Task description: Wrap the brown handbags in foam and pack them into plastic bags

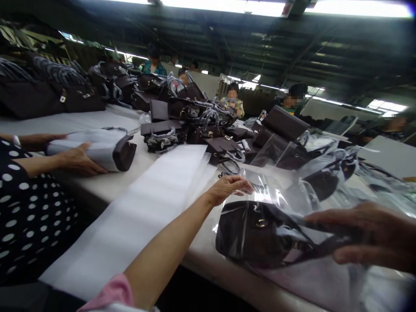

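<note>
A dark brown handbag point(250, 234) lies inside a clear plastic bag point(276, 188) at the table's near edge. My left hand point(229, 189) is at the upper left part of the clear bag, its fingers closed on the plastic. At the right, my right hand point(367, 236) is blurred, with thumb and fingers around the dark strap end of the handbag. White foam sheets point(146, 203) lie in a stack under and left of my left forearm.
At the left, a co-worker's hands point(78, 160) hold a dark bag wrapped in white foam point(97, 149). Piled brown handbags point(201, 112) cover the table's middle and far left. More plastic-covered bags point(325, 177) lie at right. Several people are beyond the table.
</note>
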{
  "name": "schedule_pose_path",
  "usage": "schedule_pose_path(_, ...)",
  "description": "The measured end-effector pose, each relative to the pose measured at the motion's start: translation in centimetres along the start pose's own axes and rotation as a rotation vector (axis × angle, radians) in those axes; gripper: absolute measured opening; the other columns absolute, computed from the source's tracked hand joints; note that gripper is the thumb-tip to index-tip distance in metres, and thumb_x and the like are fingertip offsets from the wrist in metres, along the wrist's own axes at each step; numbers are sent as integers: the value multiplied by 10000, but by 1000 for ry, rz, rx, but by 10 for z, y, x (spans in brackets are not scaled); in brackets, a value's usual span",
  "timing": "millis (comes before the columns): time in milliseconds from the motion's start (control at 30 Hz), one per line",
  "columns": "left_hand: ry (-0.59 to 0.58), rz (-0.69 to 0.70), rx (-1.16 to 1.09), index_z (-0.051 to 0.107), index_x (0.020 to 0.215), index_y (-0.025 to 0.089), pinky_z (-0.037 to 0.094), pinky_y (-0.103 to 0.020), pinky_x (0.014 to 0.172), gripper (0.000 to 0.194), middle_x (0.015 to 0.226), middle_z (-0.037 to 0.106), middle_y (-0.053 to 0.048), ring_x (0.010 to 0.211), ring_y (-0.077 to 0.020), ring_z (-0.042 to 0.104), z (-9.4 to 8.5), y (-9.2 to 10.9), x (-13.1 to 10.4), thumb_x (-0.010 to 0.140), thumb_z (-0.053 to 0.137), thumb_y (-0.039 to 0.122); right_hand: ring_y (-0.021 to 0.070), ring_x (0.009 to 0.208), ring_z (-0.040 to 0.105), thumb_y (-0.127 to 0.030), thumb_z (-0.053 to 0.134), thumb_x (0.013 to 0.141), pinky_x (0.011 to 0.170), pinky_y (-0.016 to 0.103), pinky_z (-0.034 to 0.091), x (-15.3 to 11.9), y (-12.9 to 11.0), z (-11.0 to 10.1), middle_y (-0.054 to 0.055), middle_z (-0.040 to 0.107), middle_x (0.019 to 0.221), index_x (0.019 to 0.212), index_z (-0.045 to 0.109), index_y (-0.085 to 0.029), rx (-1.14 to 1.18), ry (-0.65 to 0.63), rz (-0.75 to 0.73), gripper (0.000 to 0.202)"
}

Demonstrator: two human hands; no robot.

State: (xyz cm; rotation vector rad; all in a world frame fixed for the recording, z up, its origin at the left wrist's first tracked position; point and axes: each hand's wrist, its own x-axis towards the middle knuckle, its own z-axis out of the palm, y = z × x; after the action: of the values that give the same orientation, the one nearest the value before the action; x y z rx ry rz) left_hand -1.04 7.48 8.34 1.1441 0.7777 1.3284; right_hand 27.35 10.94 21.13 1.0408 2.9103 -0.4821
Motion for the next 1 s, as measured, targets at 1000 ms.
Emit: schedule_pose_path(1000, 428, -148, 497, 539, 1080, 174, 459, -301, 799, 480, 1066, 628, -55, 932, -224, 597, 41, -24, -58, 727, 584, 496, 67, 551, 459, -366, 548, 823, 523, 183, 308, 59, -29, -5, 9, 575, 646, 813, 652, -107, -90, -42, -230, 280)
